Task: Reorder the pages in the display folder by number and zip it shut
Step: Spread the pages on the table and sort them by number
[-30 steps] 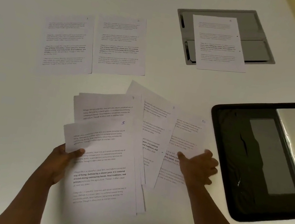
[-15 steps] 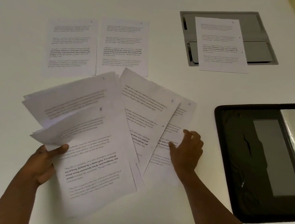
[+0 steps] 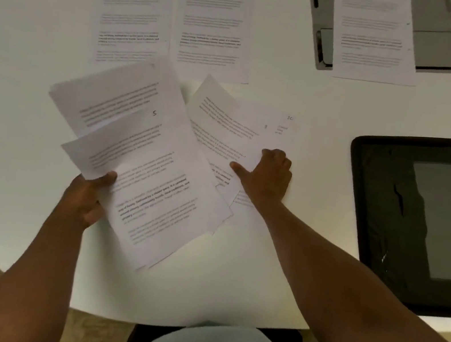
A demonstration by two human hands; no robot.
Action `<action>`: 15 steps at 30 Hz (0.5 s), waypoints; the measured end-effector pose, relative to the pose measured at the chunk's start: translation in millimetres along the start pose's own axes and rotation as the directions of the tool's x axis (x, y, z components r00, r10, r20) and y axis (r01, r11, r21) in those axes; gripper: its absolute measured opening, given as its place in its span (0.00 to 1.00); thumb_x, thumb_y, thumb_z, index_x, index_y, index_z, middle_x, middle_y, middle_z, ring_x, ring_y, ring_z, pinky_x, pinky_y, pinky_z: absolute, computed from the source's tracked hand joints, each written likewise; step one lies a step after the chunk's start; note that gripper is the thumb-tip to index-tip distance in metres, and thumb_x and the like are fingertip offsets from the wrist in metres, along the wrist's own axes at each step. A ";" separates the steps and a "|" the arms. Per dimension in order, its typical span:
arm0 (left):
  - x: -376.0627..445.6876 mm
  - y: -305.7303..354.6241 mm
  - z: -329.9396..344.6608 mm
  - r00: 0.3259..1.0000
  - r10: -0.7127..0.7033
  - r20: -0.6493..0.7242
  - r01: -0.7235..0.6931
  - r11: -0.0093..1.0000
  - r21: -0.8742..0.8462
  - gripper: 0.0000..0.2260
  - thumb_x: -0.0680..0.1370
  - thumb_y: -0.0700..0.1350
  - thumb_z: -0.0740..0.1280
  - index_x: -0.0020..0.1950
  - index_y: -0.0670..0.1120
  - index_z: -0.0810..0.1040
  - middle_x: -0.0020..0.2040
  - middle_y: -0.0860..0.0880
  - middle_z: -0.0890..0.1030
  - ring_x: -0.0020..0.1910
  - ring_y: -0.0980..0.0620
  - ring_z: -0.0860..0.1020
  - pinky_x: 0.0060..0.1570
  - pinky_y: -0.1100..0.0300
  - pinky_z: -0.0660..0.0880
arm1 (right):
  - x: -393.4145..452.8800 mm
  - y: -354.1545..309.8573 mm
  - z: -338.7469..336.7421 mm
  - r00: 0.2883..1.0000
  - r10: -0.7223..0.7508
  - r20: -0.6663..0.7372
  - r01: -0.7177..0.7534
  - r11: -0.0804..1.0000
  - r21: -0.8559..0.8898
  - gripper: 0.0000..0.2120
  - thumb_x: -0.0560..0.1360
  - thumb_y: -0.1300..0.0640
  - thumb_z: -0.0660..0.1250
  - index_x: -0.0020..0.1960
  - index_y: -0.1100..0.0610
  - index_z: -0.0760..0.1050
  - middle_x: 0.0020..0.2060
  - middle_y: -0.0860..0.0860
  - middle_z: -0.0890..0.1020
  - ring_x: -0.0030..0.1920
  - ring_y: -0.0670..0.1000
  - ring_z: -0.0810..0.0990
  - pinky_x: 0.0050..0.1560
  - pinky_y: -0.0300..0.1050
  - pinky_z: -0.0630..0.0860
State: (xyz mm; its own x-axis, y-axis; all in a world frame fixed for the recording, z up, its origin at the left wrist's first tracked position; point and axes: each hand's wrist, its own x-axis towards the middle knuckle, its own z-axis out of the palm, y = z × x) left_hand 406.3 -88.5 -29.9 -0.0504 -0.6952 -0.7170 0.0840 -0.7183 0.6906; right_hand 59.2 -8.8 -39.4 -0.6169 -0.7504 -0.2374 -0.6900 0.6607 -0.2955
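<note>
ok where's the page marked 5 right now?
Head view, left of centre: the page marked 5 tops the fanned stack in the left hand, overlapping the sheets under the right hand.

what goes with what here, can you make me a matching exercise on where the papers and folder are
Things:
1. fanned sheets with the 5 page
2. sheet marked 10
3. single sheet far right
4. black folder

Places or states:
A. lying on the grey floor-box cover
B. open at the table's right edge
C. gripped by the left hand
D. partly under the sheet beneath the right hand

Pairs: 1-C, 2-D, 3-A, 4-B
</note>
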 end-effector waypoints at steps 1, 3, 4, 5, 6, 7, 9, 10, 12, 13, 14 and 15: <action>3.2 -4.5 0.2 1.000 -0.006 0.002 0.006 1.000 0.016 0.29 0.65 0.47 0.80 0.65 0.50 0.78 0.63 0.44 0.80 0.58 0.41 0.78 0.52 0.45 0.69 | 0.0 -4.6 0.7 1.000 0.027 -0.002 -0.027 1.000 0.016 0.40 0.67 0.31 0.68 0.68 0.58 0.69 0.64 0.55 0.70 0.63 0.56 0.69 0.61 0.50 0.68; 7.2 -13.1 2.6 0.999 -0.022 0.025 0.021 1.000 0.008 0.30 0.63 0.46 0.80 0.64 0.49 0.78 0.62 0.43 0.80 0.59 0.40 0.78 0.54 0.42 0.68 | -1.3 -13.6 2.8 0.997 0.075 0.015 -0.075 0.995 0.059 0.40 0.67 0.34 0.71 0.68 0.59 0.68 0.64 0.56 0.71 0.63 0.56 0.69 0.61 0.51 0.68; 3.7 -14.2 8.5 0.999 -0.027 0.044 0.027 1.000 -0.005 0.29 0.64 0.44 0.79 0.64 0.48 0.77 0.62 0.43 0.80 0.59 0.41 0.79 0.57 0.42 0.70 | -2.1 -17.8 4.2 0.996 0.087 0.026 -0.089 0.993 0.073 0.40 0.67 0.36 0.73 0.68 0.59 0.67 0.64 0.57 0.71 0.64 0.57 0.69 0.62 0.52 0.68; -2.6 -13.6 17.9 0.999 -0.027 0.037 0.028 1.000 -0.009 0.28 0.66 0.42 0.77 0.65 0.47 0.77 0.61 0.43 0.81 0.59 0.41 0.79 0.60 0.42 0.72 | -3.0 -21.6 5.6 0.995 0.094 0.038 -0.097 0.992 0.078 0.40 0.67 0.37 0.74 0.69 0.60 0.66 0.64 0.57 0.71 0.64 0.57 0.70 0.63 0.52 0.69; -6.9 -13.7 24.5 0.999 -0.027 0.028 0.027 1.000 -0.006 0.28 0.67 0.40 0.75 0.66 0.46 0.75 0.61 0.43 0.81 0.59 0.41 0.80 0.60 0.41 0.73 | -4.0 -24.9 6.7 0.994 0.101 0.049 -0.104 0.991 0.079 0.40 0.68 0.39 0.74 0.69 0.60 0.65 0.64 0.58 0.71 0.64 0.58 0.70 0.64 0.52 0.69; -10.2 -13.4 29.2 0.999 -0.028 0.022 0.028 1.000 -0.013 0.27 0.68 0.39 0.74 0.67 0.46 0.75 0.61 0.43 0.81 0.58 0.41 0.80 0.58 0.42 0.75 | -4.5 -27.6 7.2 0.992 0.107 0.062 -0.111 0.991 0.078 0.39 0.68 0.41 0.75 0.69 0.61 0.64 0.64 0.59 0.71 0.64 0.57 0.71 0.64 0.50 0.69; -14.1 -11.9 29.7 1.000 -0.017 0.010 0.017 0.999 -0.045 0.23 0.72 0.38 0.71 0.67 0.45 0.74 0.60 0.44 0.81 0.57 0.43 0.81 0.51 0.49 0.79 | -3.5 -31.7 7.1 0.991 0.100 0.091 -0.106 0.992 0.069 0.37 0.69 0.43 0.75 0.68 0.61 0.63 0.63 0.59 0.71 0.62 0.56 0.72 0.62 0.46 0.69; -14.9 -10.4 27.4 1.000 -0.007 -0.001 0.007 0.998 -0.063 0.21 0.74 0.37 0.69 0.66 0.45 0.75 0.60 0.45 0.81 0.56 0.44 0.81 0.49 0.51 0.79 | -2.4 -32.9 6.5 0.991 0.088 0.100 -0.094 0.994 0.061 0.36 0.70 0.44 0.75 0.67 0.61 0.63 0.62 0.59 0.71 0.61 0.56 0.72 0.61 0.45 0.70; -17.2 -4.3 14.9 1.000 0.028 -0.005 -0.028 0.992 -0.121 0.18 0.76 0.36 0.67 0.65 0.47 0.77 0.58 0.46 0.83 0.54 0.47 0.82 0.48 0.50 0.81 | -0.6 -33.6 5.1 0.993 0.067 0.097 -0.071 0.996 0.045 0.35 0.70 0.46 0.75 0.66 0.61 0.63 0.62 0.59 0.71 0.60 0.55 0.72 0.59 0.43 0.70; -18.0 -0.2 5.5 0.998 0.049 -0.026 -0.052 0.988 -0.144 0.17 0.76 0.36 0.66 0.63 0.48 0.78 0.57 0.47 0.83 0.53 0.48 0.83 0.47 0.51 0.81 | -0.5 -33.2 4.0 0.994 0.066 0.092 -0.069 0.997 0.032 0.35 0.70 0.46 0.75 0.66 0.61 0.63 0.62 0.59 0.70 0.59 0.55 0.72 0.59 0.43 0.71; -18.4 3.9 -5.3 0.996 0.072 -0.051 -0.080 0.984 -0.161 0.17 0.76 0.37 0.67 0.63 0.48 0.78 0.59 0.46 0.82 0.54 0.48 0.82 0.46 0.52 0.81 | -0.6 -32.0 2.7 0.993 0.079 0.088 -0.082 0.996 0.023 0.35 0.70 0.45 0.75 0.66 0.61 0.62 0.62 0.59 0.70 0.59 0.55 0.72 0.58 0.43 0.71; -17.1 7.7 -17.2 0.992 0.093 -0.084 -0.108 0.977 -0.184 0.18 0.75 0.37 0.68 0.64 0.48 0.78 0.62 0.46 0.81 0.56 0.47 0.81 0.47 0.51 0.81 | -1.0 -30.2 1.5 0.990 0.107 0.091 -0.110 0.994 0.019 0.37 0.69 0.44 0.75 0.67 0.61 0.61 0.63 0.60 0.69 0.60 0.55 0.72 0.58 0.44 0.72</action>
State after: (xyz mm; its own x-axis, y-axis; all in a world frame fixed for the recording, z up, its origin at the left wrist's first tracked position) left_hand 424.9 -81.7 -13.9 0.0416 -0.7546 -0.6549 0.2710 -0.6223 0.7343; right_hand 81.2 -28.0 -31.6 -0.6502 -0.6737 -0.3513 -0.6108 0.7385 -0.2856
